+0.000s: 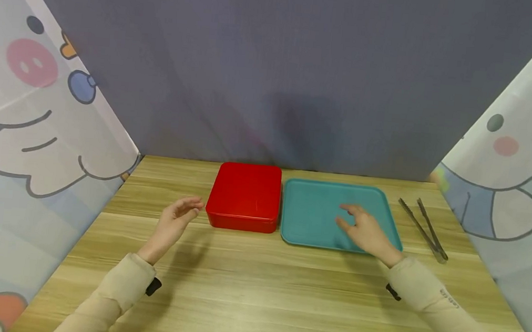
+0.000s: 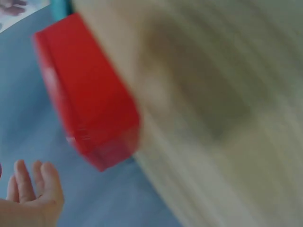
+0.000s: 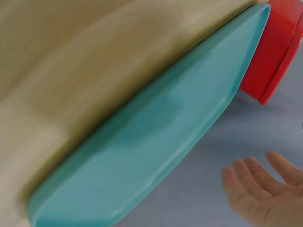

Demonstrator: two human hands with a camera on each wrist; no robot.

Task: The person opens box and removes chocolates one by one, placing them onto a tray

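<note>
A red lidded box point(image 1: 244, 193) sits at the back middle of the table, its lid on. Just left of it is my left hand point(image 1: 176, 221), fingers relaxed and holding nothing; in the left wrist view this hand point(image 2: 35, 198) shows with fingers apart from the box point(image 2: 94, 94). To the box's right lies a flat teal tray point(image 1: 314, 212) with nothing on it. Over the tray's right half hovers my right hand point(image 1: 362, 231), fingers loosely spread and gripping nothing. In the right wrist view the hand point(image 3: 265, 189) appears beside the tray point(image 3: 142, 132).
Metal tongs point(image 1: 426, 230) lie spread on the table right of the tray. A grey cloth wall point(image 1: 293, 73) stands along the back edge. Cartoon-printed curtains point(image 1: 50, 131) line both sides of the wooden table point(image 1: 255, 291).
</note>
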